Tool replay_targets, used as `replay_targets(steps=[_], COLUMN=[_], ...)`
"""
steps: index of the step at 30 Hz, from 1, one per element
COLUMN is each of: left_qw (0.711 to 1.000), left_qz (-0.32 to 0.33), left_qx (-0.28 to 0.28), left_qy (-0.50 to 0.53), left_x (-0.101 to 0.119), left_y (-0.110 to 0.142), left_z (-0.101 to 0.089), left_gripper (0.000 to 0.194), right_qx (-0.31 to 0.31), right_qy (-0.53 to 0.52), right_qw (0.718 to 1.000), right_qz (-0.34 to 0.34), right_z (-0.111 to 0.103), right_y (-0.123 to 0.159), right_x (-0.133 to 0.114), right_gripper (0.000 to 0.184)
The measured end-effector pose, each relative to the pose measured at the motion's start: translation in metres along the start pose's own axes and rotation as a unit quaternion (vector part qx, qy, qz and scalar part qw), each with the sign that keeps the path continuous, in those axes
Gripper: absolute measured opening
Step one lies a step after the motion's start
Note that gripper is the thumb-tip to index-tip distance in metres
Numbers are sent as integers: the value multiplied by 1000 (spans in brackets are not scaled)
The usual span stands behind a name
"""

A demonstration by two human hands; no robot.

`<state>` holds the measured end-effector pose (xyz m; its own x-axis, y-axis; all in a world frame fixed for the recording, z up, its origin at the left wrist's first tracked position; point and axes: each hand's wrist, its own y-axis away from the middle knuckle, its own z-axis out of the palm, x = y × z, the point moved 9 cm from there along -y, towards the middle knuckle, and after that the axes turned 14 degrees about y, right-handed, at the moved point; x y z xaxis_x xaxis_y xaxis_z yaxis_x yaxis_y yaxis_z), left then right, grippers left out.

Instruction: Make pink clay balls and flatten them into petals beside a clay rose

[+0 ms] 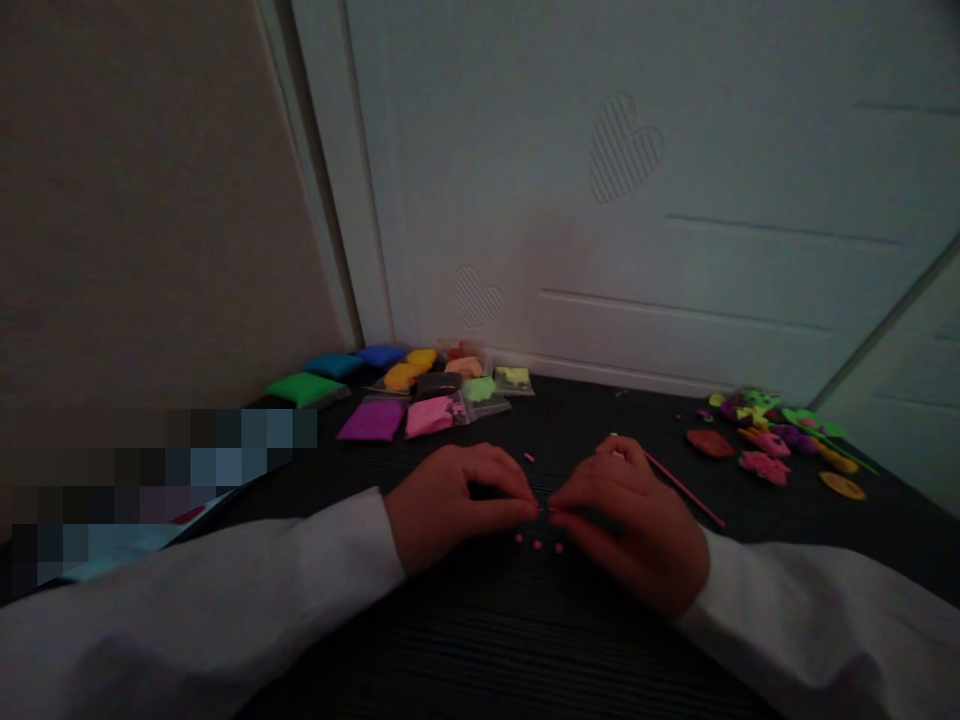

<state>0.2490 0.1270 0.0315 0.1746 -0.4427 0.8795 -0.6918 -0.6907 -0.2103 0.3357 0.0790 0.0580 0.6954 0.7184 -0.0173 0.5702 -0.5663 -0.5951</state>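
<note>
Head view: left hand [465,497] and right hand [637,512], fingertips nearly meeting thumbs; cannot tell what, if anything, either grips.
Pink balls [537,545]: three, apparently finished, lying on the dark table [480,640] just before the fingertips; small, roundish.
Pink bit [529,458]: elongated, lying beyond the hands, seemingly not yet rounded.

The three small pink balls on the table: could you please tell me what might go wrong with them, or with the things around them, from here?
The pink balls lie loose near the fingertips, so the left hand or right hand might brush and scatter them. The pink stick lies close beside the right hand and could be nudged. The small pink piece beyond the fingertips might get swept aside.
</note>
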Motion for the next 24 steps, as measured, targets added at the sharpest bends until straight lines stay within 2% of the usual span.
replay_targets(steps=[8,15,24], left_qw=[1000,1000,997], left_qz=[5,11,6], left_qx=[-10,-13,57], left_qy=[2,-16,-52], left_x=[5,6,-8], left_y=[0,-1,-4], left_z=[6,7,-22], left_gripper=[12,13,15], right_qx=[-13,-35,-23], right_qy=[-9,-9,-5], right_qw=[999,999,1000], right_qz=[-29,-20,-15], right_z=[4,7,-2], right_y=[-1,1,3], right_x=[-6,-6,-3], right_gripper=[11,10,12])
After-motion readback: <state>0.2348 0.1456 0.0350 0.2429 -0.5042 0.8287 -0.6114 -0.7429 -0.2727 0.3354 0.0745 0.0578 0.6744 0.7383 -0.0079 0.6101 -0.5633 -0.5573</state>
